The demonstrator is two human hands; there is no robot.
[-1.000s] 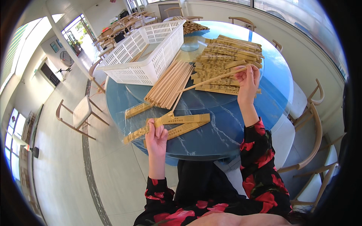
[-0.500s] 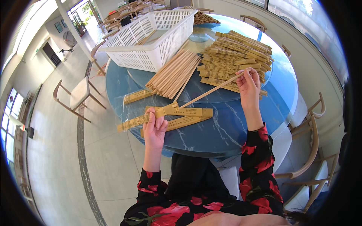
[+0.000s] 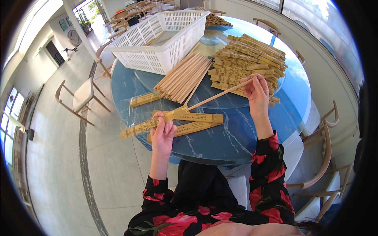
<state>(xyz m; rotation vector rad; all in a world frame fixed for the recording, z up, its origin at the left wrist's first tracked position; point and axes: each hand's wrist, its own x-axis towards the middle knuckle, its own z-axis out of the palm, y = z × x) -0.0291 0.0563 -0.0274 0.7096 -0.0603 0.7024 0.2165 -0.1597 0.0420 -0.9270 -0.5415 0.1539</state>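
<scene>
My left hand (image 3: 163,133) pinches a tan printed paper chopstick sleeve (image 3: 138,128), its mouth pointing up and right. Between the fingertips of my right hand (image 3: 257,93) is the far end of a pale wooden chopstick (image 3: 220,94); whether it is one or a pair I cannot tell. The other end meets the sleeve's mouth, and how far it goes in is hidden. Under and beside the held sleeve lie two more paper sleeves (image 3: 199,126). Just beyond them rests a bundle of loose chopsticks (image 3: 183,76). A large heap of printed sleeves (image 3: 246,59) lies past my right hand.
A white slotted plastic basket (image 3: 173,55) with a few sticks inside stands at the far left of the round blue marbled table (image 3: 232,145). A sleeve in clear plastic (image 3: 145,99) lies near the left edge. Wooden chairs (image 3: 83,96) stand around.
My right hand has moved slightly left and down, bringing the chopstick a little closer to the sleeve's mouth. The left hand stays nearly in place.
</scene>
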